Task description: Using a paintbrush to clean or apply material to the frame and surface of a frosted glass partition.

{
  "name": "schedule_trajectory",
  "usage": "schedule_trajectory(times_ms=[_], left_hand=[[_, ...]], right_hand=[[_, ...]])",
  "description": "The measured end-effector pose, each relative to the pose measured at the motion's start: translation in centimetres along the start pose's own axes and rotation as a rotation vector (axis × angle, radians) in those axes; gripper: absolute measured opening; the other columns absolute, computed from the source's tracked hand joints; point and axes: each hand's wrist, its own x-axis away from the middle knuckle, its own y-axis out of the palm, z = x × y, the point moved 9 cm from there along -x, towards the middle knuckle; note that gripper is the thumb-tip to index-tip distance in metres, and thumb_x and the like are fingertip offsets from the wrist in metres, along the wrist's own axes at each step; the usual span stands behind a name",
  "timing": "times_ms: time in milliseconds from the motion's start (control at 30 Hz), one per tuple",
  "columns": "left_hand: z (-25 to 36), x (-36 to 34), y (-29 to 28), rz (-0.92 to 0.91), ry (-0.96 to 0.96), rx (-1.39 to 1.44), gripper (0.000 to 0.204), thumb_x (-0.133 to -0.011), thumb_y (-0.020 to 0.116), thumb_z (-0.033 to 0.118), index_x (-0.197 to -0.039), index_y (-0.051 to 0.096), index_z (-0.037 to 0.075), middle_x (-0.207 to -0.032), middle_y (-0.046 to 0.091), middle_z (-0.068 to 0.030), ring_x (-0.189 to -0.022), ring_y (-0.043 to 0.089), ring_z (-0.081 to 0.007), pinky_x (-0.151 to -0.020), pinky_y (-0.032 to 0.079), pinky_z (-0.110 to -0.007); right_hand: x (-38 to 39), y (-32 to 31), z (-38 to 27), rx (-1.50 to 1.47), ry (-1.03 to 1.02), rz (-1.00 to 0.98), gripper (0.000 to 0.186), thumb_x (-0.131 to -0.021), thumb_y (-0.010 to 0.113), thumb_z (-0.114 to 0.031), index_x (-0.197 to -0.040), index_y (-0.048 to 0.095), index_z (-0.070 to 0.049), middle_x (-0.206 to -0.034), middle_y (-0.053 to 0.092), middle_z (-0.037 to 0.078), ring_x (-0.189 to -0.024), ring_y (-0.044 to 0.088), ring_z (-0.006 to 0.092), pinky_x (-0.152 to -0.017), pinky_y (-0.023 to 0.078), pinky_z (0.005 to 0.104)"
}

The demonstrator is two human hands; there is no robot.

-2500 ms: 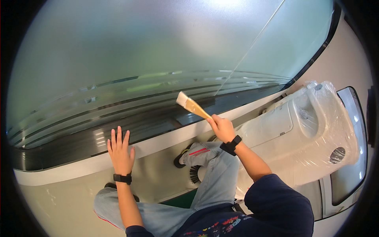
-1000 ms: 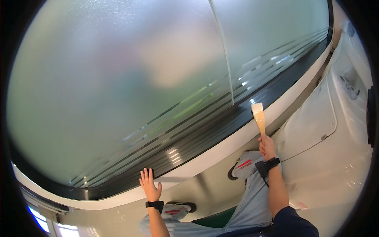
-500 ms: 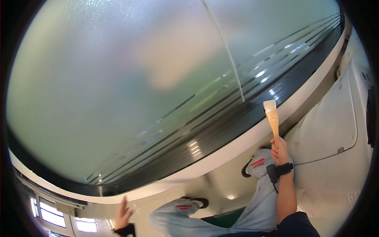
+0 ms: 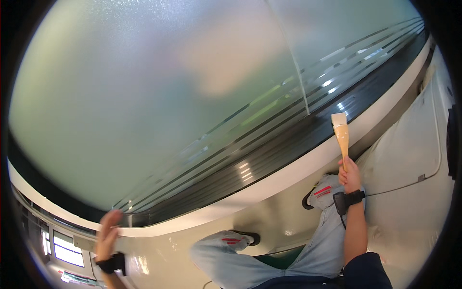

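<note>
My right hand (image 4: 351,176) is wrapped round the yellow handle of a flat brush (image 4: 342,137). The brush points up, its pale, wide bristles in front of the dark border of a frosted glass panel (image 4: 144,101). I cannot tell whether the bristles touch anything. At the lower left, my left hand (image 4: 106,236) is raised with its fingers stretched out and holding nothing. Its fingertips overlap the panel's lower left edge in view, slightly blurred; contact cannot be made out. Dark bands sit on both wrists, the right one carrying a small box with a cable.
A white rim (image 4: 260,192) curves along the panel's dark strip. Plastic-like pale sheeting (image 4: 404,159) covers something at the right, with a cable across it. My bent legs in light jeans (image 4: 226,260) are below, over a shiny floor (image 4: 279,221). Bright windows (image 4: 67,250) show lower left.
My left hand has risen and moved left, up to the panel's edge. The brush in my right hand sits slightly higher and farther right in view; the whole view has shifted a little.
</note>
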Motion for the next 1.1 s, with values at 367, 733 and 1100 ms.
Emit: schedule_trajectory(times_ms=[367,733,1100], left_hand=[[-3.3,-8.3,30.8,0.177,0.267,-0.240,0.074,-0.073,0.068,0.021,-0.137,0.031,0.015,-0.147,0.013,-0.0148,-0.136,0.008,-0.0352,-0.105,0.009,-0.054],[-10.3,-7.3,30.4,0.625,0.331,-0.302,0.059,-0.072,0.056,0.009,-0.129,0.043,0.017,-0.137,0.037,-0.0045,-0.129,0.029,-0.0255,-0.107,0.014,-0.049],[-11.5,-7.3,30.2,0.530,0.275,-0.101,0.062,-0.071,0.055,0.002,-0.129,0.042,0.019,-0.138,0.035,-0.0020,-0.129,0.029,-0.0218,-0.107,0.014,-0.047]], right_hand=[[-0.1,-0.3,0.1,0.059,-0.030,0.074,0.034,-0.093,0.043,-0.041,-0.084,0.051,-0.009,-0.047,0.029,-0.004,-0.033,0.023,0.0050,-0.030,0.020,0.0223],[5.2,10.5,-8.6,0.729,-0.578,0.028,0.038,-0.094,0.045,-0.029,-0.129,0.042,-0.015,-0.052,0.034,-0.007,-0.038,0.026,0.0021,-0.033,0.020,0.0183],[11.3,27.7,-19.4,0.817,-0.754,-0.111,0.045,-0.093,0.046,-0.023,-0.136,0.034,-0.015,-0.054,0.029,-0.006,-0.041,0.026,0.0028,-0.034,0.024,0.0182]])
